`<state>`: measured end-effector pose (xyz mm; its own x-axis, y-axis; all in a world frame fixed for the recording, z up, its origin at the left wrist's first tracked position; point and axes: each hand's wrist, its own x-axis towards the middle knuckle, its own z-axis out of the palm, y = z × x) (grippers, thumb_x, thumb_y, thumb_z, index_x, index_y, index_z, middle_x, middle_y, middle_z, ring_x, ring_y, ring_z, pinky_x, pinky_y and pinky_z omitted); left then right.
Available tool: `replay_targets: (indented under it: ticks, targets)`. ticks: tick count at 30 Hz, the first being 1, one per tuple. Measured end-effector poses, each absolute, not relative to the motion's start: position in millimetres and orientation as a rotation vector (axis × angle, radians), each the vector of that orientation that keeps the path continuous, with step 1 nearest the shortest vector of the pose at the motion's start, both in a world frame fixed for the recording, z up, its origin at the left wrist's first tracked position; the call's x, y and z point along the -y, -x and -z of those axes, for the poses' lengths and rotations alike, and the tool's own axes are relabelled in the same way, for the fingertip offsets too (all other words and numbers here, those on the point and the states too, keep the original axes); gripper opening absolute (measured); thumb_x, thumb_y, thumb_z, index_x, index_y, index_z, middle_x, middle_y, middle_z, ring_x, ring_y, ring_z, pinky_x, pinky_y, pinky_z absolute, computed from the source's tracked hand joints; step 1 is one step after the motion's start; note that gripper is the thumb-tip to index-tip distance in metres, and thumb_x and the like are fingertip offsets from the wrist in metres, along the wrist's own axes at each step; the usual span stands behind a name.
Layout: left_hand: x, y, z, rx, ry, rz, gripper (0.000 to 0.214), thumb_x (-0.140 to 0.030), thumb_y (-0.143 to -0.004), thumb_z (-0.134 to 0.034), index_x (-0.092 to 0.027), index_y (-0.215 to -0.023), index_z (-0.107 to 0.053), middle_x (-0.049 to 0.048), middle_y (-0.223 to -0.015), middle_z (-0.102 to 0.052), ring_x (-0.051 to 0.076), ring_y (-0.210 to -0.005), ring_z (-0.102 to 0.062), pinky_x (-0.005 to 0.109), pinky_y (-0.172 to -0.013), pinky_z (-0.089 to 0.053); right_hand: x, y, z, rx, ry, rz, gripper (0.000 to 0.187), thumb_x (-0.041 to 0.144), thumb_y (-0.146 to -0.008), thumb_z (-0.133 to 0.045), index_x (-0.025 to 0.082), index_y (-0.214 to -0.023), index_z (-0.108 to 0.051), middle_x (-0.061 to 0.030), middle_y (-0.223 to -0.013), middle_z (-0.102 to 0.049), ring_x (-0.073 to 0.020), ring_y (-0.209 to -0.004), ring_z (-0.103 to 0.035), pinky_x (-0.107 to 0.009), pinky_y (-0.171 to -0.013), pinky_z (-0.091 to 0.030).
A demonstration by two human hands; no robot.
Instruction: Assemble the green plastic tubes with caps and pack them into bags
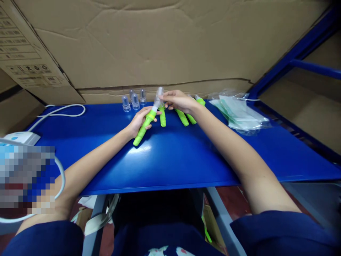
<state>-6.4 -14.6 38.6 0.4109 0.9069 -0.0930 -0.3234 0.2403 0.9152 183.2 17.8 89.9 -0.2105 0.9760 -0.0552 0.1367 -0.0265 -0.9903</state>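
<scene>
Two hands work at one green tube, close together above the far half of the table. Fingers of the left hand (139,120) wrap the tube (144,129), which slants with its rounded end down toward the person and its pale neck (155,108) up and away. Thumb and fingers of the right hand (181,101) pinch a clear cap (160,93) at that neck; how far the cap sits over it cannot be told.

Just beyond the held tube, a second green tube (163,119) lies between the hands, its far end hidden. Two more, side by side (182,118), show partly beneath the right hand and wrist, and another green piece (201,102) shows past the forearm. Left of the hands, four clear caps (135,101) stand upright in a loose cluster.

Farther right lie clear bags (239,110) with pale sheets inside. At the far left, a white cord (70,105) loops over the blue table (165,160) near a white device (21,138), partly covered by a pixelated patch. Cardboard (160,46) walls the back; a blue frame (317,68) rises at right.
</scene>
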Motion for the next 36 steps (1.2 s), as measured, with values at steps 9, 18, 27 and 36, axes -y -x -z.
replay_targets:
  ticks: [9, 18, 27, 36]
  targets:
    - [11, 6, -40, -0.695, -0.885, -0.893, 0.043, -0.029, -0.096, -0.040, -0.008, -0.130, -0.055, 0.0175, -0.100, -0.079, 0.013, -0.057, -0.063, 0.017, -0.034, -0.029, -17, -183, -83, 1.473, 1.162, -1.419, 0.043, 0.012, -0.084, -0.080, 0.019, -0.118, -0.056, 0.0015, -0.083, -0.065, -0.0075, -0.056, -0.057, -0.015, -0.042, -0.038]
    - [14, 3, -41, -0.768, -0.865, -1.025, 0.078, -0.012, -0.072, -0.045, -0.018, -0.148, -0.029, 0.0079, -0.093, -0.073, 0.021, -0.070, -0.072, 0.022, -0.044, -0.043, -13, -183, -89, 1.538, 1.192, -1.538, 0.015, 0.024, -0.107, -0.053, 0.016, -0.099, -0.063, -0.0026, -0.077, -0.068, -0.0082, -0.057, -0.062, -0.015, -0.045, -0.043]
    - [16, 5, -39, -0.719, -0.876, -0.995, 0.079, -0.004, -0.062, -0.047, -0.019, -0.139, -0.039, 0.0109, -0.116, -0.069, 0.021, -0.096, -0.074, 0.022, -0.061, -0.054, -19, -192, -90, 1.567, 1.217, -1.482, 0.016, 0.019, -0.105, -0.055, 0.016, -0.115, -0.066, -0.0045, -0.081, -0.074, -0.0099, -0.054, -0.062, -0.018, -0.046, -0.044]
    - [15, 8, -31, -0.634, -1.033, -0.951, 0.074, -0.001, -0.073, -0.072, -0.021, -0.140, -0.048, 0.0085, -0.124, -0.069, 0.020, -0.119, -0.070, 0.034, -0.106, -0.052, -23, -200, -91, 1.658, 1.218, -1.299, 0.011, 0.023, -0.098, -0.067, 0.018, -0.108, -0.069, -0.0039, -0.089, -0.074, -0.0090, -0.057, -0.060, -0.018, -0.046, -0.043]
